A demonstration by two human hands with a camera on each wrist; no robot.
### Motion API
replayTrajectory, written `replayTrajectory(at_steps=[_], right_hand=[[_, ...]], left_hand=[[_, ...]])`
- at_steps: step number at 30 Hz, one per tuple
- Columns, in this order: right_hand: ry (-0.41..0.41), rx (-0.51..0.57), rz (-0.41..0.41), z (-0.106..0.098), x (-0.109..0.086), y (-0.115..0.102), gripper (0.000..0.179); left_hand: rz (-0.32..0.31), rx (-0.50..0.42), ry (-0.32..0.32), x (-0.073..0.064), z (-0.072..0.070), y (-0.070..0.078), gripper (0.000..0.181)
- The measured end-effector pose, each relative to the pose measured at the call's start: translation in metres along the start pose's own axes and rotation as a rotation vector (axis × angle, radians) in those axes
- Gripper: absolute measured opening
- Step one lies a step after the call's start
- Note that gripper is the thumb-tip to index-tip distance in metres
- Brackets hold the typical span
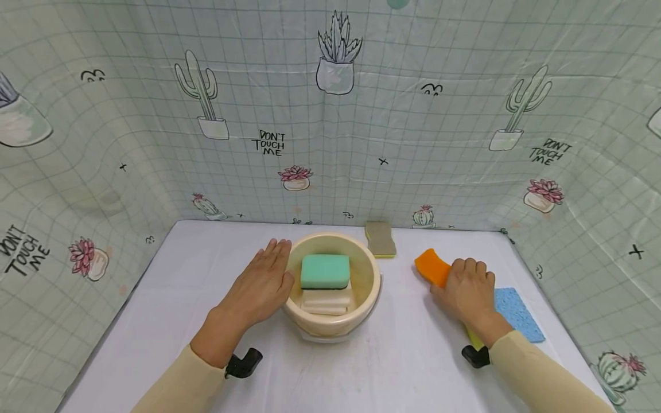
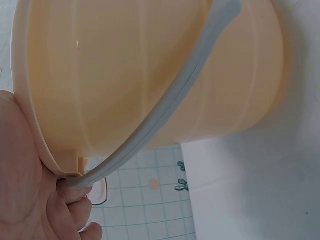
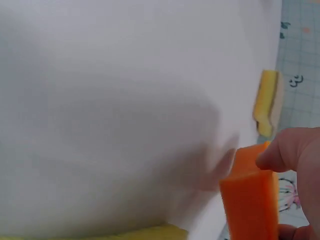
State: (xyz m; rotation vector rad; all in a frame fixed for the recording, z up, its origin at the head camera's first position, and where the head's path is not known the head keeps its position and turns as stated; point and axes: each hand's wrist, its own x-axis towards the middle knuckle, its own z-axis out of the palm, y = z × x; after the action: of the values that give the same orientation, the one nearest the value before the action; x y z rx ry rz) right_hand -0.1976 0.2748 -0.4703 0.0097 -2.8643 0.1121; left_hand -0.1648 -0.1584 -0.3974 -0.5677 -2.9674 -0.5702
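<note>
A cream bucket stands on the white table with a green sponge and pale cream sponge-like blocks inside. My left hand rests against the bucket's left rim, its fingers straight. In the left wrist view the bucket's grey handle hangs down its side beside the fingers. My right hand pinches an orange sponge between thumb and fingers, to the right of the bucket; the right wrist view shows the thumb on the orange sponge.
Behind the bucket lies a grey-and-yellow sponge. Beside my right wrist is a blue sponge cloth, and a yellow item shows partly under that wrist. A patterned grid curtain encloses the table's back and sides.
</note>
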Motion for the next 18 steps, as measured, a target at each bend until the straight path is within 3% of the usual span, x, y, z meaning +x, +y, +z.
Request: replayTrajectory(at_steps=[9,18], right_hand=[[0.293,0.068,-0.221,-0.031,0.021,-0.010,0.047],[0.388,0.189,-0.468,-0.088,0.039,-0.061,0.050]], left_hand=[[0.003,0.023,-0.006,0.001,-0.002,0.002,0.062],[0.005,0.016,-0.024,0.003,-0.004,-0.001,0.061]])
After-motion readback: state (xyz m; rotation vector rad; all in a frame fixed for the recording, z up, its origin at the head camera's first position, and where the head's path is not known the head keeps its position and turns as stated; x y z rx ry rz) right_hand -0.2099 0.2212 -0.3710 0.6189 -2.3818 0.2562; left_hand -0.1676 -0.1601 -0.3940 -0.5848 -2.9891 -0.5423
